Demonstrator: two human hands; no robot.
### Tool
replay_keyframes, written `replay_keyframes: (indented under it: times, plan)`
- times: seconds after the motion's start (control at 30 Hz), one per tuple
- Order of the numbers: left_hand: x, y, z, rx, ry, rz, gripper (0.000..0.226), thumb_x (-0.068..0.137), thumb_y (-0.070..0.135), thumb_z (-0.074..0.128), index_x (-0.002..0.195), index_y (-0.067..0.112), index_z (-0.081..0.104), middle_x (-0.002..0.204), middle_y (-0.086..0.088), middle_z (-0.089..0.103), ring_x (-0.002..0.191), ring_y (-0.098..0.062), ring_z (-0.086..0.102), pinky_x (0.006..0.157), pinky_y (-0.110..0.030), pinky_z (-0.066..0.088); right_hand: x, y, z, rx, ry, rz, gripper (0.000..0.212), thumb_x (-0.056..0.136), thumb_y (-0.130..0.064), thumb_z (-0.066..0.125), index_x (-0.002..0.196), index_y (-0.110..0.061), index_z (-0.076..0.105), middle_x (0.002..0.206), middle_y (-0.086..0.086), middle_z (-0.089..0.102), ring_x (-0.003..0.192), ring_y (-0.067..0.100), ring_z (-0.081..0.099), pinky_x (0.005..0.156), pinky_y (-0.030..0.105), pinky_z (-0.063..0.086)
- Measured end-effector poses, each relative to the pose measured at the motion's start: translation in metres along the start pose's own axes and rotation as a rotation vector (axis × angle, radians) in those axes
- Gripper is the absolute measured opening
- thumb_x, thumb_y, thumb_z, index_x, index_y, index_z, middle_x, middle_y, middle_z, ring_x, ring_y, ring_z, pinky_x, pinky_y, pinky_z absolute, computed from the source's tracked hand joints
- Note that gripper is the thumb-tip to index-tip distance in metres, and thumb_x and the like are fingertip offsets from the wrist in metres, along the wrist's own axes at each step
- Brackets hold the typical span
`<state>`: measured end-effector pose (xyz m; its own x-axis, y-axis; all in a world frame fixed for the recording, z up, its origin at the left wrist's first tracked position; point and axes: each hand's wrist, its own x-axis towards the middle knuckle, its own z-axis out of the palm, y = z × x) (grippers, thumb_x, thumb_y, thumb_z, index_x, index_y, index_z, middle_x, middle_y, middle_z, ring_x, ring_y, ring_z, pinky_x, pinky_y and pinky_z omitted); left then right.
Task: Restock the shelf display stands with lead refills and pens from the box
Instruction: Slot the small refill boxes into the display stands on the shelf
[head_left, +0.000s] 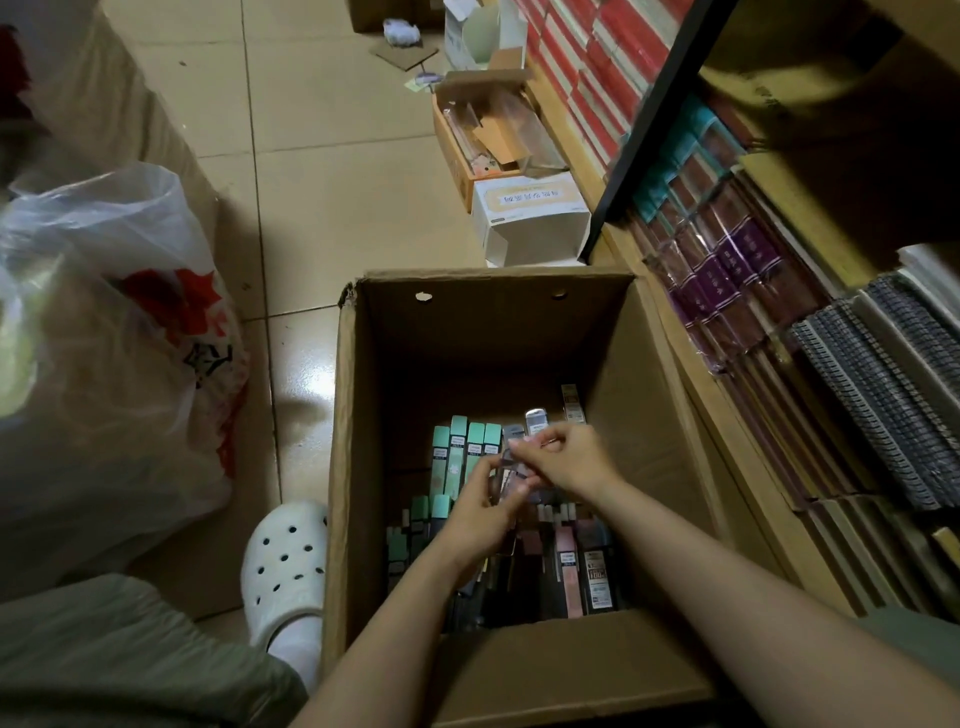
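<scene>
An open cardboard box (358, 415) stands on the floor in front of me. Its bottom holds several slim lead refill cases: green ones (462, 447) at the left, pink and dark ones (566, 556) at the right. Both of my hands are inside the box. My left hand (483, 514) and my right hand (566, 457) together hold a small bunch of greyish refill cases (511, 470), fingers closed around them. The lower ends of the bunch are hidden by my left hand.
A shelf unit with notebooks (779, 291) rises at the right. A white carton (530, 218) and a small open box (483, 135) sit beyond the big box. A plastic bag (104, 332) lies at the left, my white clog (283, 561) beside the box.
</scene>
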<state>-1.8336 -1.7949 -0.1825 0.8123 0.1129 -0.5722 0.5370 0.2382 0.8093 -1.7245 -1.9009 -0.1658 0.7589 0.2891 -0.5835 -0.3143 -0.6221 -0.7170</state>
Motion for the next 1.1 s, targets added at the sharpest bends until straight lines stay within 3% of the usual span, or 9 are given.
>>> replay_keyframes:
  times: [0.1,0.17,0.3,0.4,0.57,0.8,0.93,1.0,1.1]
  plan:
    - [0.009,-0.002,-0.008,-0.123,0.172,-0.035,0.026,0.097,0.019,0.053,0.120,0.031,0.050,0.111,-0.004,0.066,0.097,-0.017,0.068,0.070,-0.029,0.056,0.018,0.001,0.010,0.113,-0.043,0.002,0.017,0.090,-0.031,0.066,0.094,-0.015,0.064,0.084,0.006,0.069,0.068,0.012,0.070,0.063,0.025,0.057]
    - [0.016,-0.003,-0.017,-0.190,0.303,-0.068,0.026,0.095,0.020,0.058,0.120,0.028,0.052,0.111,-0.002,0.068,0.100,-0.019,0.067,0.083,-0.041,0.058,0.032,0.007,0.016,-0.096,0.029,-0.077,0.018,0.094,-0.027,0.062,0.109,-0.017,0.064,0.098,0.001,0.066,0.086,0.011,0.065,0.072,0.023,0.053]
    - [0.022,-0.010,-0.026,-0.320,0.411,-0.135,0.026,0.091,0.023,0.065,0.116,0.026,0.058,0.107,-0.001,0.072,0.097,-0.018,0.070,0.084,-0.046,0.058,0.049,0.020,0.032,-0.561,0.035,-0.155,0.072,0.082,-0.028,0.076,0.145,-0.020,0.041,0.141,0.008,0.041,0.130,0.025,0.043,0.106,0.035,0.040]
    - [0.026,-0.014,-0.025,-0.395,0.442,-0.164,0.024,0.091,0.022,0.066,0.113,0.025,0.060,0.103,-0.001,0.073,0.091,-0.015,0.072,0.075,-0.038,0.060,0.057,0.021,0.043,-0.709,-0.029,-0.105,0.091,0.075,-0.039,0.080,0.149,-0.027,0.030,0.148,0.011,0.025,0.137,0.031,0.028,0.109,0.047,0.038]
    - [0.028,-0.011,-0.023,-0.451,0.492,-0.186,0.019,0.093,0.016,0.062,0.111,0.022,0.059,0.095,-0.005,0.073,0.073,-0.010,0.069,0.058,-0.025,0.055,0.054,0.026,0.050,-0.722,0.081,-0.113,0.087,0.067,-0.036,0.087,0.139,-0.025,0.039,0.134,0.008,0.031,0.128,0.028,0.033,0.104,0.044,0.042]
    - [0.016,0.008,-0.020,-0.361,0.438,-0.201,0.028,0.091,0.014,0.065,0.117,0.020,0.055,0.096,-0.009,0.072,0.076,-0.018,0.071,0.064,-0.035,0.060,0.016,0.026,0.044,0.020,0.175,-0.052,0.040,0.089,-0.004,0.065,0.110,-0.028,0.039,0.107,0.006,0.065,0.087,0.015,0.068,0.073,0.036,0.060]
    - [0.011,0.050,-0.005,-0.311,0.364,-0.136,0.035,0.091,0.010,0.065,0.122,0.015,0.049,0.097,-0.012,0.068,0.077,-0.023,0.070,0.067,-0.042,0.060,-0.011,0.001,0.001,0.019,0.264,-0.167,0.043,0.091,-0.005,0.064,0.122,-0.024,0.040,0.102,0.002,0.063,0.086,0.020,0.068,0.076,0.040,0.059]
    - [0.009,0.088,0.005,-0.293,0.259,-0.041,0.036,0.090,0.009,0.065,0.121,0.017,0.048,0.094,-0.010,0.067,0.065,-0.015,0.067,0.053,-0.031,0.056,-0.027,-0.028,-0.038,-0.009,0.302,-0.246,0.041,0.089,-0.004,0.065,0.116,-0.025,0.042,0.096,0.004,0.063,0.074,0.016,0.067,0.063,0.030,0.057]
    - [0.000,0.160,0.026,-0.177,0.095,0.157,0.044,0.089,0.008,0.067,0.123,0.021,0.044,0.101,-0.013,0.068,0.071,-0.015,0.068,0.061,-0.033,0.059,-0.066,-0.083,-0.101,-0.092,0.345,-0.361,0.042,0.087,-0.006,0.069,0.110,-0.030,0.044,0.090,-0.001,0.061,0.062,0.004,0.062,0.052,0.016,0.049]
